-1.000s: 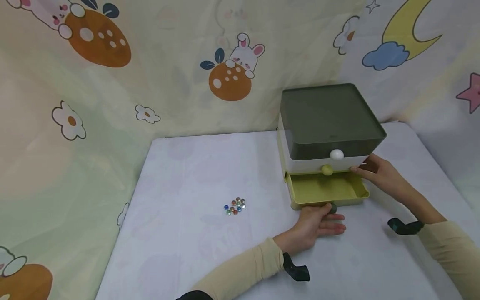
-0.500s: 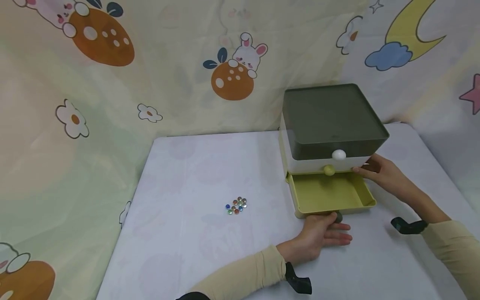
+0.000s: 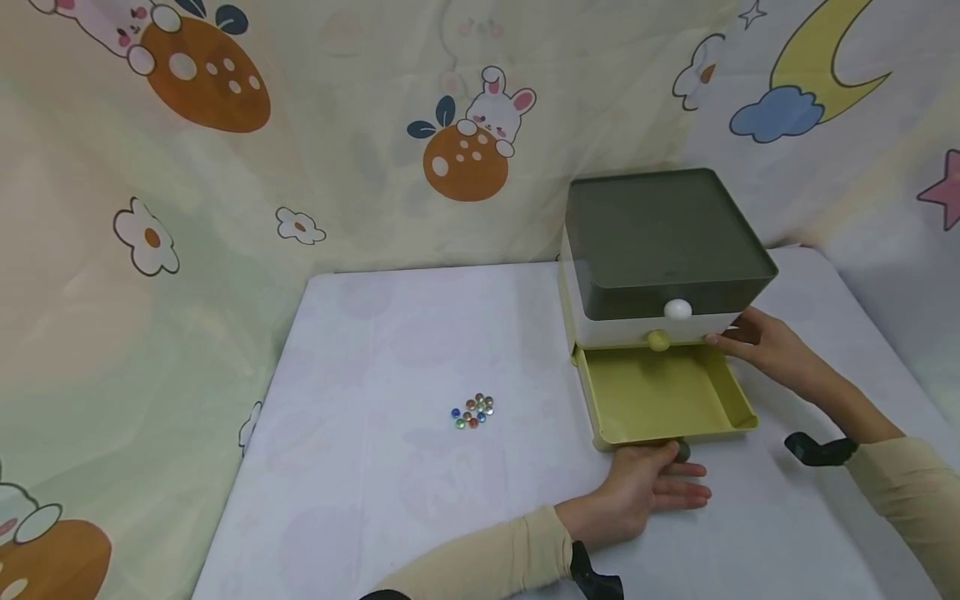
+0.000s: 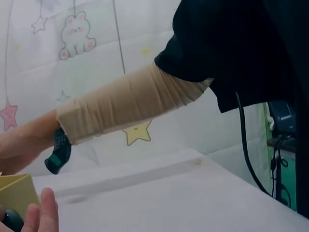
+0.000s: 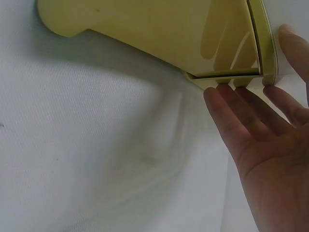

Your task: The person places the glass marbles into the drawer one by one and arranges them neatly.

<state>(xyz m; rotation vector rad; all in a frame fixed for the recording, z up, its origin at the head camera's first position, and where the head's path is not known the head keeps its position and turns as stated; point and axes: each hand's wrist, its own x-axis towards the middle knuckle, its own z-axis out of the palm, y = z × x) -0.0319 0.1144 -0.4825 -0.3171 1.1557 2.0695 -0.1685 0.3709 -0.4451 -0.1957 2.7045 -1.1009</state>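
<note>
A small chest of drawers (image 3: 667, 229) with a dark green top, a white middle tier and a yellow-green bottom tier stands at the table's right side. Its bottom drawer (image 3: 667, 400) is pulled out and holds nothing. My left hand (image 3: 637, 492) pinches the drawer's dark green knob (image 3: 682, 451) between thumb and index finger, the other fingers extended. In the left wrist view, the knob (image 4: 13, 220) shows beside those fingers (image 4: 47, 212). My right hand (image 3: 772, 350) steadies the chest's right front corner. Its extended fingertips press the side wall, with the thumb at the front.
Several small coloured glass marbles (image 3: 481, 417) lie in a cluster on the white table (image 3: 360, 467), left of the drawer. Behind the chest hangs a printed curtain (image 3: 360, 125). A black wrist mount (image 3: 821, 451) sits on the right forearm.
My left hand has drawn the bottom drawer farther out toward the front, staying on its knob. The right hand keeps its place at the chest's corner. The marbles have not moved.
</note>
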